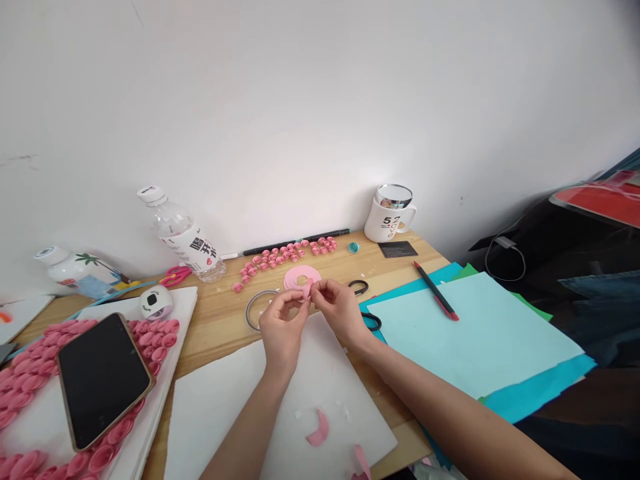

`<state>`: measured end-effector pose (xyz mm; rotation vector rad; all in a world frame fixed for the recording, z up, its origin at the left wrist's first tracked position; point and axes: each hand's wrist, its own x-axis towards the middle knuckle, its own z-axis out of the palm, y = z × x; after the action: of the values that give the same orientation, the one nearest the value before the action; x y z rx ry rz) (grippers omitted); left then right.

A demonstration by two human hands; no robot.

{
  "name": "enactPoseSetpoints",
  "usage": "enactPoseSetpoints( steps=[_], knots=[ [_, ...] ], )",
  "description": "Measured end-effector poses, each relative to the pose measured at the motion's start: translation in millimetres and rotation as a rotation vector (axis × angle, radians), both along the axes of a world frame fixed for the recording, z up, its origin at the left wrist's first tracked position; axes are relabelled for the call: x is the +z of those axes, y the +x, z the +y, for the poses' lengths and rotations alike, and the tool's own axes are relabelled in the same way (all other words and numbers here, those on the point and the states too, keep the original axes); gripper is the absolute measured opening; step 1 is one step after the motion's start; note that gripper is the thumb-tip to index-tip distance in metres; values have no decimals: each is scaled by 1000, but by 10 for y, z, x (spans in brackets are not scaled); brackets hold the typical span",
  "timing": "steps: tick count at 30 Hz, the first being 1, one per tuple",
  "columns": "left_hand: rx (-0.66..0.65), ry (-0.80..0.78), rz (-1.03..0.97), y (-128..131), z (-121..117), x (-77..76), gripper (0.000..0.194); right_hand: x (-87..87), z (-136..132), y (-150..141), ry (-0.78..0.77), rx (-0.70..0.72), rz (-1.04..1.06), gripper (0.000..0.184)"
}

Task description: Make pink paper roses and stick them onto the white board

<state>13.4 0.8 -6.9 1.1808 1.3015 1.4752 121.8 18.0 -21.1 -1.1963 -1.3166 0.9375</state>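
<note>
My left hand (284,327) and my right hand (340,310) meet over the top edge of a white board (225,400). Both pinch a small piece of pink paper (307,293) between their fingertips; its exact shape is mostly hidden. Just beyond the fingers lies a flat pink paper ring (295,277). A roll of tape (253,310) rests left of my left hand. Beside my right hand show the black handles of scissors (373,321), their blades out of sight. A curved pink paper scrap (319,429) lies on the board.
Rows of small pink paper rolls (273,259) sit near the wall by a black pen (320,235). A bottle (187,233) and a mug (384,220) stand behind. Left, a phone (105,380) lies on pink paper flowers (37,363). Right are coloured sheets (470,340) with a pencil (435,291).
</note>
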Motion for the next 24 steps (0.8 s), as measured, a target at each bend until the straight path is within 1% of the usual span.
enactPoseSetpoints(
  steps=[3,5,6,8,11,15,20,24],
  knots=[
    [-45,-28,39,-38,0,56,25,-33,12,25,256,-42,-216,11],
    [-56,-50,62,-79,12,91,26,-57,23,41,435,-52,-399,11],
    [-58,-61,77,-101,22,103,25,-69,29,49,501,-46,-483,12],
    [-51,-77,118,-144,43,116,23,-89,39,61,584,-19,-621,12],
    [-59,-90,196,-192,63,124,17,-106,48,79,642,29,-747,12],
    [-79,-82,247,-217,60,143,12,-108,48,104,676,50,-817,12],
    [-85,-82,184,-203,49,140,13,-90,41,111,695,98,-830,13],
    [-54,-124,124,-163,37,128,14,-91,38,87,656,68,-749,11]
  ],
)
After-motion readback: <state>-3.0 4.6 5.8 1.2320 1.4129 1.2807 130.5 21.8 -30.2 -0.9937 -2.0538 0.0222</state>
